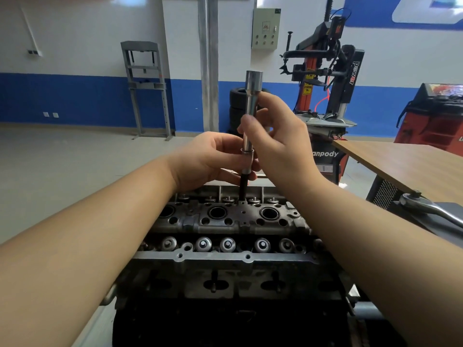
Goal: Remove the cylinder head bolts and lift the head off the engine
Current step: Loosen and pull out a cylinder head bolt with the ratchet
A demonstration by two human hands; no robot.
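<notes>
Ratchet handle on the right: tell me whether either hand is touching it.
Apart. The head view shows the ratchet handle lying alone at the right, while the left hand and right hand both grip the upright extension bar.

ratchet handle (436, 212) cut off at right edge, bolt (243, 187) tip hidden in cylinder head (225, 221)

White-and-blue wall (82, 46), pale floor (62, 156), wooden table (406, 164).

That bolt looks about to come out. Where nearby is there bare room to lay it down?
The wooden tabletop at right shows a bare stretch between its near edge and the red machine. Closer in, the ratchet takes up the grey surface. The cylinder head is crowded with bores and valve gear, and both hands hold the extension above it.
</notes>
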